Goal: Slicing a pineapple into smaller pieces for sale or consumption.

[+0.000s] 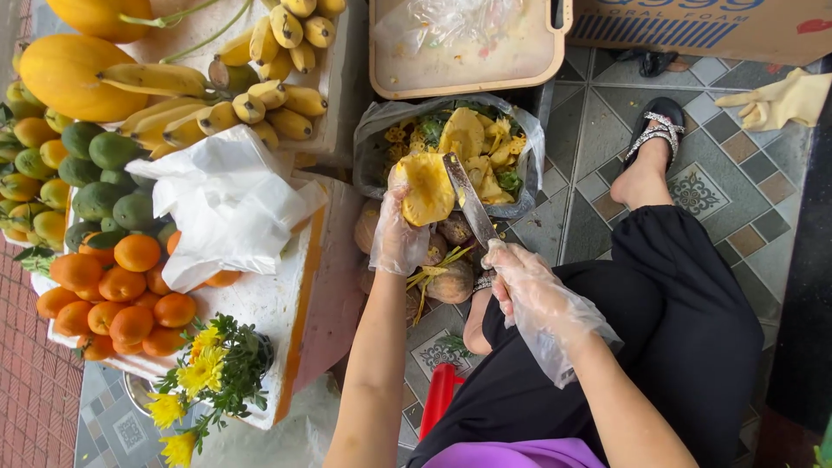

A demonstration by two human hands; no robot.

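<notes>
My left hand [397,232], in a clear plastic glove, grips a peeled yellow pineapple [427,188] from below and holds it over a bin lined with a plastic bag [374,132]. My right hand [529,286], also gloved, grips the handle of a long knife [468,199]; its blade lies against the right side of the pineapple. Yellow pineapple peelings [481,147] fill the bag. Unpeeled pineapples [451,282] lie on the floor beneath my hands.
A fruit stand at left carries bananas [260,104], green mangoes [104,182], oranges [113,295], white plastic bags [225,204] and yellow flowers [208,373]. A tray [468,82] sits above the bin. My sandalled foot [650,143] rests on the tiled floor, a rubber glove [780,100] at the right.
</notes>
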